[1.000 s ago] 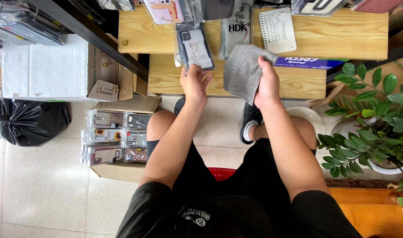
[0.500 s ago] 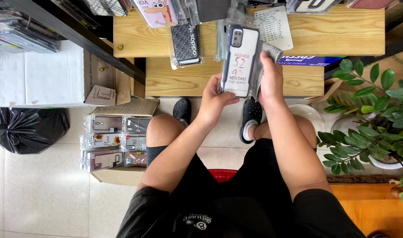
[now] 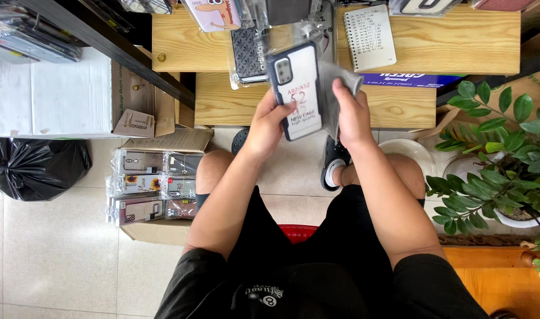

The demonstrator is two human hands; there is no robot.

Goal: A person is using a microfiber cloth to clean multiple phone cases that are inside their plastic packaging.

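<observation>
Grey cloth point(image 3: 339, 88) was clenched in the right hand point(image 3: 352, 115); the left hand point(image 3: 268, 121) grasped a white-backed phone case point(image 3: 298, 88), both raised above the wooden desk point(image 3: 400, 106).

Phone case point(image 3: 298, 88), clear-wrapped, rectangular, dark rim, white card insert printed in red and black: pinched between the fingers of the left hand point(image 3: 268, 121) and the thumb of the right hand point(image 3: 352, 112).

Bagged dark patterned case point(image 3: 247, 53): on the wooden shelf just beyond the left fingertips.

Bagged case with pink cartoon print point(image 3: 214, 13): farther beyond the left fingers, at the top edge.

Blue flat box point(image 3: 408, 78), white lettering: just right of the right fingers, under the upper shelf.

Clear-packed cases point(image 3: 152, 186), grey and dark, in rows in an open carton: well left of and below the left fingers.

White carton point(image 3: 51, 94): far left of the fingers.
</observation>
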